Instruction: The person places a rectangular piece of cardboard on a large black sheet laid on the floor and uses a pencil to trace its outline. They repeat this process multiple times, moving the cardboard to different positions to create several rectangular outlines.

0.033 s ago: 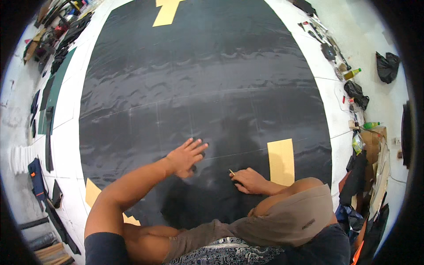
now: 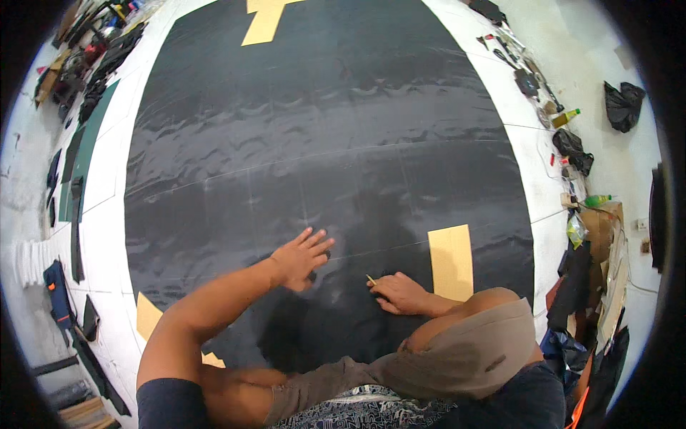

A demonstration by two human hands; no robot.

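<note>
A wide black glossy sheet (image 2: 321, 129), faintly rippled and crossed by thin marked lines, is spread over a white table (image 2: 107, 179). A tan rectangular cardboard piece (image 2: 450, 261) is laid on the sheet's near right part. Left of that piece, the right hand (image 2: 400, 293) is pressed on the sheet, fingers pinched around a small yellowish marking stick (image 2: 371, 279). Further left, the left hand (image 2: 300, 257) is laid flat, fingers spread wide.
</note>
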